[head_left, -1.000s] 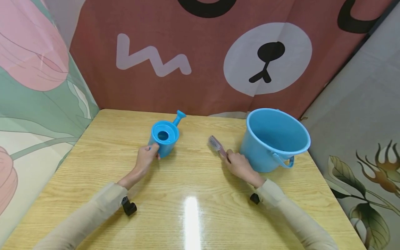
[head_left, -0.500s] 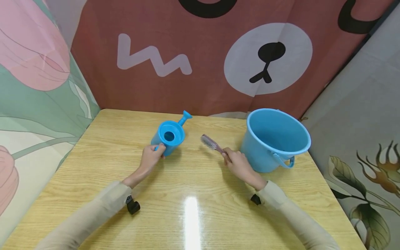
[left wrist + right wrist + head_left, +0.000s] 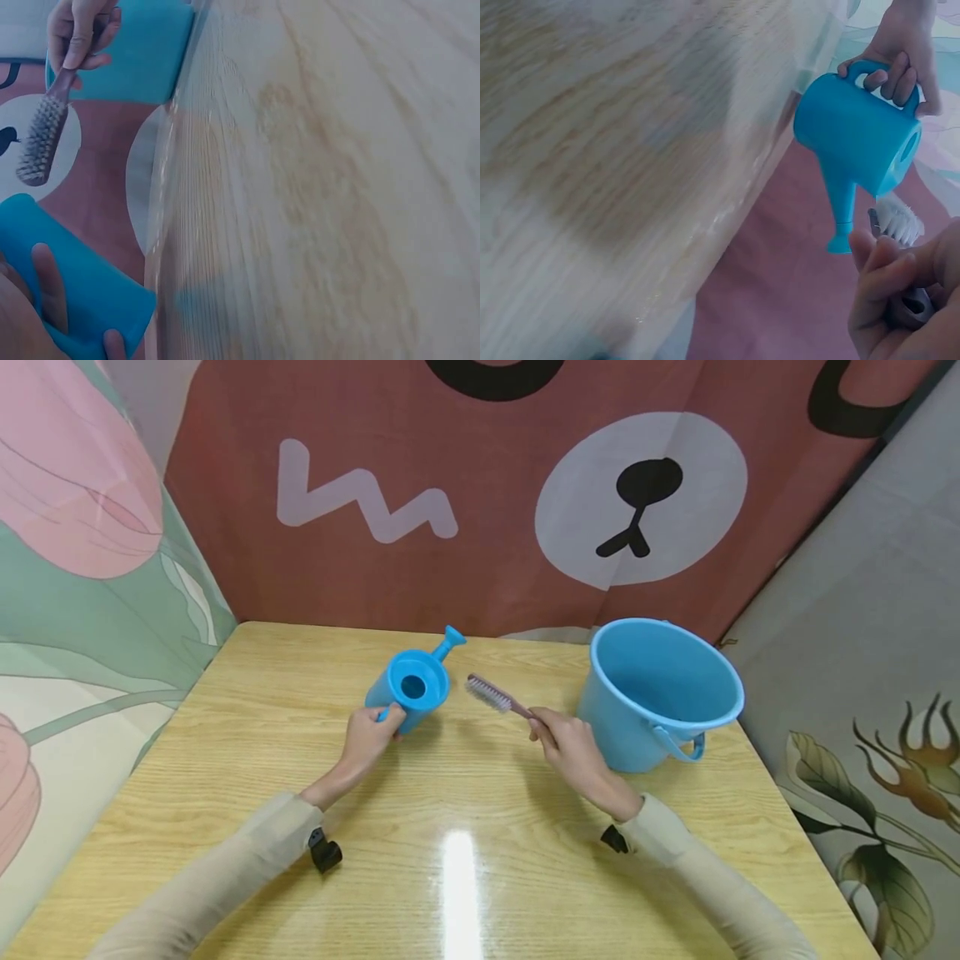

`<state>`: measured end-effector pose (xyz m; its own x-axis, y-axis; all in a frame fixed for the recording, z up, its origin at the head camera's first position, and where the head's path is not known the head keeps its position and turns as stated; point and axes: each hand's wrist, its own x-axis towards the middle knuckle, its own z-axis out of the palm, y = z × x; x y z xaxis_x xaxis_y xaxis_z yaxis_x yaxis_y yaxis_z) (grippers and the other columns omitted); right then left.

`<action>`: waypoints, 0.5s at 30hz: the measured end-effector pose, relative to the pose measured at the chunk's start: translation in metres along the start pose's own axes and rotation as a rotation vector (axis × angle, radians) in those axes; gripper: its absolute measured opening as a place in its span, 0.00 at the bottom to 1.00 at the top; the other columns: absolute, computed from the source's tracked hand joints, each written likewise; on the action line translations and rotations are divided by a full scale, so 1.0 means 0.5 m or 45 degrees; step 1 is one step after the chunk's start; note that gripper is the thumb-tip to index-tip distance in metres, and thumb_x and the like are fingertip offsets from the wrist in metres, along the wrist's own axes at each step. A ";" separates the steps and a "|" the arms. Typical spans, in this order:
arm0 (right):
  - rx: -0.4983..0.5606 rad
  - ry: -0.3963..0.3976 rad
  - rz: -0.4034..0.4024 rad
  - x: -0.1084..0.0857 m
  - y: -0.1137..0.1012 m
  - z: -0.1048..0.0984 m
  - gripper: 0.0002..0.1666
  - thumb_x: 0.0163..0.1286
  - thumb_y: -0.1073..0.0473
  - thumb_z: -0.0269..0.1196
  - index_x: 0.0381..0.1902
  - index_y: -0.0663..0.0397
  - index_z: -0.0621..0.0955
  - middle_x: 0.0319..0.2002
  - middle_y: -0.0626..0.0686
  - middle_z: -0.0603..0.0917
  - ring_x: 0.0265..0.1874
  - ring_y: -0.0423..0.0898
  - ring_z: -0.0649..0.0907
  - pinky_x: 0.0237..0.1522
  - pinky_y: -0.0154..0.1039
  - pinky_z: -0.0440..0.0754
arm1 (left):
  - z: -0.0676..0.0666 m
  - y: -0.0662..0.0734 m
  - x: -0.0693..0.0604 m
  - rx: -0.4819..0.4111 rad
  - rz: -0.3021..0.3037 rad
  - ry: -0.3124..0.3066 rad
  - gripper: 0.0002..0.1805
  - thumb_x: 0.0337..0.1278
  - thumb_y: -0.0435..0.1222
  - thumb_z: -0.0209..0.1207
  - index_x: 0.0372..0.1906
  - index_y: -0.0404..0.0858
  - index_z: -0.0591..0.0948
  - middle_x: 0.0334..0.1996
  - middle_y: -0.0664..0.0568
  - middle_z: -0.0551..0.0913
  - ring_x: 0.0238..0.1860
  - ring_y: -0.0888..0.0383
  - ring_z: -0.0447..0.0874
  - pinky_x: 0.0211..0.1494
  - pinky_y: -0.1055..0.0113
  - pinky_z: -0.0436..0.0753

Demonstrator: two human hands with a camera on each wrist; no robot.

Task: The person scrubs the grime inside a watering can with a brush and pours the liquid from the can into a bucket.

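In the head view my left hand (image 3: pixel 369 733) grips the handle of a blue watering can (image 3: pixel 384 690). The can is tilted toward the right, its spout pointing to the back right. The right wrist view shows the fingers curled through the can's handle (image 3: pixel 866 66). My right hand (image 3: pixel 573 752) holds a purple-brown brush (image 3: pixel 489 693) by its handle. Its pale bristles face down and left, just right of the can and apart from it in the head view. The left wrist view shows the brush's bristles (image 3: pixel 43 142) clearly.
A large light-blue bucket (image 3: pixel 630 727) stands upright at the table's right, close beside my right hand, its handle hanging down in front. The wooden table (image 3: pixel 390 860) ends at a patterned cloth backdrop (image 3: pixel 495 585). More patterned cloth (image 3: pixel 862 635) borders the right side.
The watering can has moved right with my left hand and tilted more. The brush has swung up and left in my right hand, nearer the can. The bucket has stayed put.
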<state>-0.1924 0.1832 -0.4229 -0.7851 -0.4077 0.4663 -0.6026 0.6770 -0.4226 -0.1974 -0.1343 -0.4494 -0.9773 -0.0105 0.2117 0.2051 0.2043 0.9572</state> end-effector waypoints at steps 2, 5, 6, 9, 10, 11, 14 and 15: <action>0.001 0.042 -0.039 0.001 -0.002 -0.004 0.09 0.74 0.65 0.57 0.45 0.61 0.83 0.27 0.51 0.84 0.17 0.37 0.75 0.19 0.34 0.73 | 0.004 -0.001 0.002 -0.003 0.011 0.009 0.24 0.63 0.35 0.51 0.09 0.42 0.65 0.06 0.57 0.65 0.16 0.46 0.70 0.24 0.71 0.66; -0.006 0.119 -0.099 0.004 -0.006 -0.012 0.09 0.72 0.66 0.60 0.45 0.61 0.84 0.27 0.52 0.85 0.18 0.39 0.79 0.20 0.35 0.74 | 0.010 -0.002 0.005 0.002 -0.002 0.014 0.24 0.63 0.35 0.52 0.09 0.42 0.64 0.06 0.57 0.65 0.17 0.43 0.72 0.24 0.71 0.66; -0.008 0.144 -0.115 0.004 -0.007 -0.015 0.09 0.71 0.66 0.61 0.46 0.62 0.84 0.27 0.52 0.85 0.19 0.40 0.79 0.20 0.35 0.74 | 0.010 -0.002 0.006 0.003 -0.011 0.007 0.24 0.63 0.35 0.52 0.09 0.42 0.64 0.06 0.57 0.66 0.16 0.46 0.72 0.24 0.71 0.66; -0.016 0.191 -0.159 0.010 -0.009 -0.021 0.10 0.69 0.67 0.62 0.47 0.61 0.84 0.27 0.52 0.85 0.20 0.41 0.81 0.21 0.37 0.76 | 0.011 0.005 0.006 0.014 -0.041 -0.010 0.25 0.64 0.34 0.51 0.09 0.42 0.64 0.06 0.56 0.67 0.14 0.54 0.70 0.23 0.72 0.64; -0.015 0.197 -0.172 0.012 -0.011 -0.022 0.11 0.69 0.68 0.63 0.47 0.61 0.84 0.28 0.52 0.85 0.21 0.42 0.82 0.21 0.38 0.77 | 0.011 0.011 0.005 0.018 -0.047 -0.015 0.25 0.65 0.33 0.51 0.09 0.42 0.64 0.07 0.55 0.67 0.14 0.56 0.69 0.23 0.72 0.64; -0.019 0.200 -0.186 0.014 -0.012 -0.022 0.12 0.68 0.68 0.63 0.49 0.61 0.84 0.29 0.53 0.86 0.23 0.43 0.83 0.22 0.38 0.78 | 0.011 0.022 0.002 0.026 -0.048 -0.019 0.25 0.65 0.32 0.50 0.09 0.42 0.64 0.07 0.55 0.68 0.13 0.58 0.68 0.23 0.71 0.64; -0.027 0.196 -0.227 0.022 -0.018 -0.021 0.14 0.68 0.68 0.63 0.51 0.61 0.84 0.31 0.54 0.87 0.27 0.44 0.85 0.26 0.39 0.81 | 0.009 0.055 -0.008 0.053 -0.052 -0.020 0.24 0.64 0.32 0.50 0.09 0.41 0.64 0.07 0.56 0.68 0.14 0.59 0.68 0.23 0.72 0.64; -0.031 0.197 -0.240 0.024 -0.021 -0.021 0.15 0.68 0.68 0.63 0.52 0.61 0.84 0.32 0.54 0.87 0.28 0.44 0.86 0.26 0.39 0.82 | 0.009 0.066 -0.012 0.065 -0.050 -0.020 0.24 0.64 0.31 0.50 0.09 0.42 0.64 0.07 0.56 0.68 0.14 0.60 0.68 0.23 0.72 0.64</action>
<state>-0.1942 0.1776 -0.4049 -0.6269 -0.4305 0.6494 -0.7310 0.6135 -0.2989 -0.1853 -0.1232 -0.4201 -0.9853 -0.0043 0.1705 0.1639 0.2538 0.9533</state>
